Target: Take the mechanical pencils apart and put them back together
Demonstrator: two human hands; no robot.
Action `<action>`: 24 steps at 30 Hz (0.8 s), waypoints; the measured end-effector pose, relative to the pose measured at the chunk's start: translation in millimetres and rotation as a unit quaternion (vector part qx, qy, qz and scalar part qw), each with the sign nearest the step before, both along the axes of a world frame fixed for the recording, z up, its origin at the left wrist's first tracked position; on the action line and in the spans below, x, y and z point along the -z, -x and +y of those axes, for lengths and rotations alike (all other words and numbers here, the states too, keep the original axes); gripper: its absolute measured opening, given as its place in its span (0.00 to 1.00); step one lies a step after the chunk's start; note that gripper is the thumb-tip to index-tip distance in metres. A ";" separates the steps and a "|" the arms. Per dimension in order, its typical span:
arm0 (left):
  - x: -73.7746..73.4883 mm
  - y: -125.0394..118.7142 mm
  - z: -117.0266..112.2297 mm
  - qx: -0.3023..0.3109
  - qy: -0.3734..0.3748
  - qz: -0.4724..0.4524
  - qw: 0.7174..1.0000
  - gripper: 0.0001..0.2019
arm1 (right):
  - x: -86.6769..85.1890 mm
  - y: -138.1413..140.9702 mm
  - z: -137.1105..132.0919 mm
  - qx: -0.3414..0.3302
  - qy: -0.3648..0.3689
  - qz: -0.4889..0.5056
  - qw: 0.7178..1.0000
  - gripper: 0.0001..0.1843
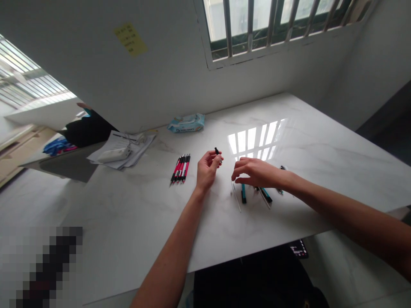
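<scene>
My left hand (208, 169) is closed around a short black pen part (217, 151), whose dark end sticks up past the thumb and fingers. My right hand (252, 172) curves low over the table, its thumb and fingertips drawn together at the upper end of a thin white pen refill (236, 198). Beneath and beside that hand lie a teal-and-black pen barrel (243, 195) and another teal-and-black barrel (266, 195) with a second thin refill (263, 197) next to it. More small pen parts (280, 191) are partly hidden behind the right wrist.
Several red-and-black pens (180, 169) lie in a row left of my left hand. Farther back are a blue wipes packet (186, 123) and papers (138, 156) under a white power strip (114, 155). The marble-patterned table (144, 239) meets the wall; its front edge is near me.
</scene>
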State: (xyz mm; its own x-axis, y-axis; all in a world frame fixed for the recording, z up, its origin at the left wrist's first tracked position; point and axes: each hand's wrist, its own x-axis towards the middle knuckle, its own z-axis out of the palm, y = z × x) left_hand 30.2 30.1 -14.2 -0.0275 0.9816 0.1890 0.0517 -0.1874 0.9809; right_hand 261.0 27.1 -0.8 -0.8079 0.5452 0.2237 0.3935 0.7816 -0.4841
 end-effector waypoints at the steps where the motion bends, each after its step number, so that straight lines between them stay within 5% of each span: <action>1: -0.1 -0.1 0.1 0.001 -0.001 0.001 1.000 0.16 | 1.8 1.5 0.6 -0.001 -0.002 0.004 1.000 0.08; 10: -0.9 -1.0 0.5 -0.003 -0.006 0.004 1.000 0.15 | -13.1 -6.0 -0.3 -0.103 0.012 -0.065 0.993 0.04; 16: 0.3 -1.3 -0.6 0.003 0.000 0.011 1.000 0.15 | -12.5 -5.6 -4.1 -0.119 -0.025 -0.095 0.988 0.11; 20: -2.3 0.1 -1.5 0.031 0.018 0.010 0.999 0.14 | -16.9 -5.8 -5.0 -0.080 -0.057 -0.034 0.995 0.06; 24: -9.2 2.1 -4.5 0.137 0.068 0.024 0.988 0.15 | -21.7 -12.6 0.6 0.023 -0.039 0.018 0.999 0.12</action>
